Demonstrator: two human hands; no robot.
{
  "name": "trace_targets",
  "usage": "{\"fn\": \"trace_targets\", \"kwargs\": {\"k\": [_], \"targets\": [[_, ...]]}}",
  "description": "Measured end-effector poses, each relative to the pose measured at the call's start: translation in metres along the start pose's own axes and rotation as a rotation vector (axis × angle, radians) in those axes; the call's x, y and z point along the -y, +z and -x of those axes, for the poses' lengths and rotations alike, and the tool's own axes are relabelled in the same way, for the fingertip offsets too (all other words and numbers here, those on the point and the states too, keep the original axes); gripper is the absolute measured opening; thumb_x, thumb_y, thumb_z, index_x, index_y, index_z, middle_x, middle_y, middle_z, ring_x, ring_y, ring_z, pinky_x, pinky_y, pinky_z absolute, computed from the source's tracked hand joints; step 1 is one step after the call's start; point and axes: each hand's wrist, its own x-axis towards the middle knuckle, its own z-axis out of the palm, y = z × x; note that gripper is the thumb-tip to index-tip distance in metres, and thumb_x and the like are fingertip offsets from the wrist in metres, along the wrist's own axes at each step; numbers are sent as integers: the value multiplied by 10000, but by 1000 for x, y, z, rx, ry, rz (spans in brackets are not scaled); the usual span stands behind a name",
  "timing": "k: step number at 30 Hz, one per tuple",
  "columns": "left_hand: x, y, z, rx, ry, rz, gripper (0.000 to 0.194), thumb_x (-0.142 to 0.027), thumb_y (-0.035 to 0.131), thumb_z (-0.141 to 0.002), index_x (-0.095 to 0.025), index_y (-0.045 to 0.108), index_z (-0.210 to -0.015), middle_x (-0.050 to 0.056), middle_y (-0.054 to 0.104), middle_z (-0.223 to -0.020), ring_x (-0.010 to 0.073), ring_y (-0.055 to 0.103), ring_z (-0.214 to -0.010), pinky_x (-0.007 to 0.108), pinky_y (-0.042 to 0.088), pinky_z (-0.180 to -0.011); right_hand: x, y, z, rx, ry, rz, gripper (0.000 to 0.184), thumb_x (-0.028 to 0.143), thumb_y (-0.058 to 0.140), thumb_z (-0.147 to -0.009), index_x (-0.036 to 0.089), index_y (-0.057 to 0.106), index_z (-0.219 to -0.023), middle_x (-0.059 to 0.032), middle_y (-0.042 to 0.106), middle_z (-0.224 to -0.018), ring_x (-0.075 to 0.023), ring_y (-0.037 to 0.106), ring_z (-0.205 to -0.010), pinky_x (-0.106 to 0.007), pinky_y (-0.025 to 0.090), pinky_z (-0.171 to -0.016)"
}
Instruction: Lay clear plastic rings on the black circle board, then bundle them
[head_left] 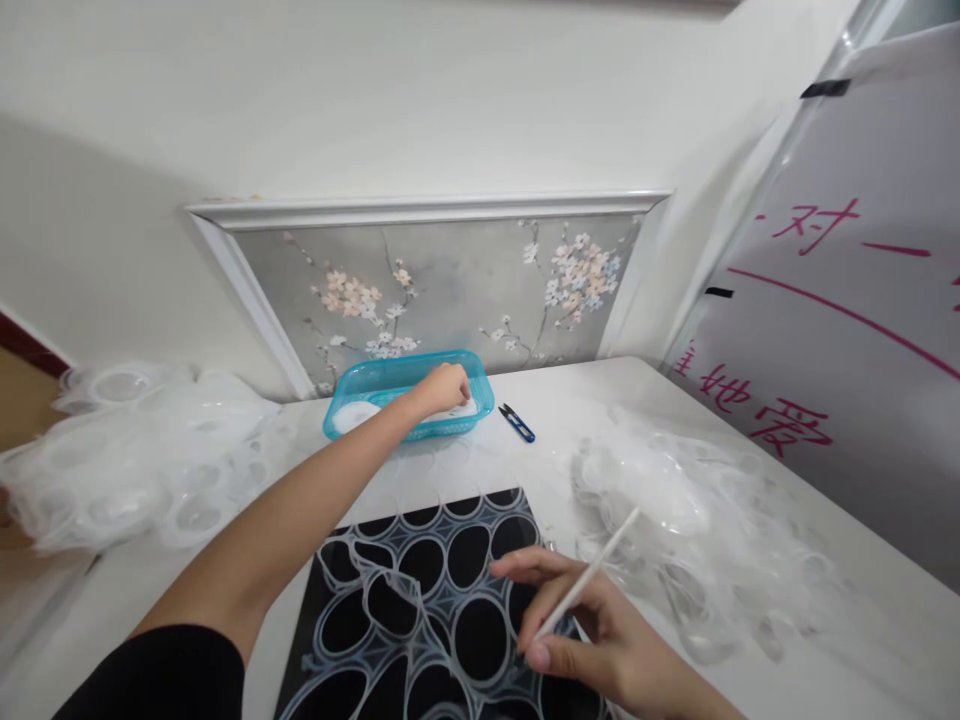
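Far on the counter (592, 392), a blue basket (409, 369) contains white pieces (352, 416); left hand (448, 386) at its right end, finger grip indeterminable; right hand (581, 630), fingers holding a white stick (592, 568).

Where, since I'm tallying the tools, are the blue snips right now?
In the head view, the blue snips lie on the white table slightly right of centre, just right of the turquoise basket.
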Motion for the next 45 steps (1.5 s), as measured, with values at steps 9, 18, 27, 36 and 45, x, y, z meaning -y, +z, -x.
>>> {"fn": "trace_targets", "kwargs": {"k": [9,18,27,36,45], "targets": [[13,-6,69,-151,112,33,352,-69,469,-844,-131,670,-1127,72,679,-1119,181,621,-1033,242,430,-896,5,13,-3,113,95,154,241,408,667,-797,171,696,-828,-87,670,-1024,-216,625,-953,-407,472,-889],[19,2,73,-183,162,-146,368,-107,555,-818,-152,624,-1177,96,596,-1232,241,526,-1150,343,379,-985,15,13,-3,107,-65,197,163,344,672,-808,186,709,-812,-75,692,-961,-198,632,-948,-355,474,-868],[22,6,46,-112,236,-246,111,-215,618,-857,-121,654,-902,71,621,-1122,218,557,-1076,435,430,-935,3,7,-1,79,-60,197,195,358,675,-802,164,695,-812,-80,694,-949,-204,635,-928,-376,470,-875],[24,-19,20,-310,166,-163,223,-208,474,-885,-135,664,-976,72,678,-995,179,614,-926,264,456,-811,12,0,6,46,-54,178,137,306,681,-800,175,698,-836,-71,690,-950,-199,634,-927,-377,482,-873],[21,-7,31,-257,292,-253,188,-180,528,-831,-181,715,-852,57,681,-998,205,603,-943,315,413,-872,16,-2,10,66,-43,200,132,296,670,-807,171,697,-840,-67,691,-955,-189,635,-923,-350,489,-861]]}}
